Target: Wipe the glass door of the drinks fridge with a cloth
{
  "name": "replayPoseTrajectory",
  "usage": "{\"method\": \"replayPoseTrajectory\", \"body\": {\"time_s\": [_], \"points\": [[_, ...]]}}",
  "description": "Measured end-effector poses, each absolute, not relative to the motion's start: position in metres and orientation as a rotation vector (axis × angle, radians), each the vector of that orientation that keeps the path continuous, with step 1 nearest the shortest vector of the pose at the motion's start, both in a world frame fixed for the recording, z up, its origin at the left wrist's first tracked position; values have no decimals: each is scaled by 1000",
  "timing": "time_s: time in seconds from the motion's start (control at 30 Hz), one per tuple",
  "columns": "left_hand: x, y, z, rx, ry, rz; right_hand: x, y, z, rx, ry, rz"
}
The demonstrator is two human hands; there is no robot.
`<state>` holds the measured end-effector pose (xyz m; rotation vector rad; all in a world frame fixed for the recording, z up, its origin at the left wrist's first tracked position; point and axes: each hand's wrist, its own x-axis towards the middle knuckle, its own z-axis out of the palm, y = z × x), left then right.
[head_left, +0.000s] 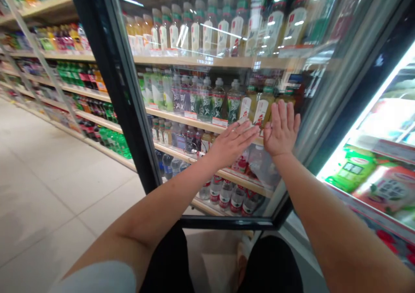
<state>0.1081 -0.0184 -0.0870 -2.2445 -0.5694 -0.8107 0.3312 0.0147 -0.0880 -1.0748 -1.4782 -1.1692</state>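
A glass door (188, 64) in a black frame stands in front of me, tilted across the view. My right hand (282, 131) is raised flat against or just before the pane, palm side down the glass, its fingers straight and close together. To its left, my left hand (231, 144) stretches its fingers toward the right hand, also at the pane. Whether either palm touches the glass I cannot tell. A small white patch shows by the left fingertips, too unclear to name. Neither hand visibly grips anything. Bottles (218, 100) on shelves show through the glass behind both hands.
Drink shelves (86, 92) run along the left beside a pale tiled floor (45, 172). On the right, a lit cooler holds a green package (352, 165) and a pink package (389, 187). My knees (272, 262) are just below the door's bottom edge.
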Motion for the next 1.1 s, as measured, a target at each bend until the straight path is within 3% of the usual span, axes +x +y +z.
{"method": "replayPoseTrajectory", "body": {"time_s": [0.17,0.3,0.43,0.67,0.9,1.1], "points": [[35,-6,-62,-1994,-720,-1059,331,16,-88,-1053,-1471,-1195],[-5,-12,-110,-1753,-925,-1335,332,18,-89,-1040,-1475,-1186],[-12,-24,-149,-1853,-872,-1213,332,17,-89,-1116,-1501,-1130],[31,-7,-71,-1745,-838,-1327,330,12,-88,-1165,-1500,-1101],[91,-17,-114,-1994,-653,-933,332,11,-87,-1164,-1529,-1060],[63,-2,-33,-1873,-933,-1193,329,6,-84,-1220,-1543,-1012]]}}
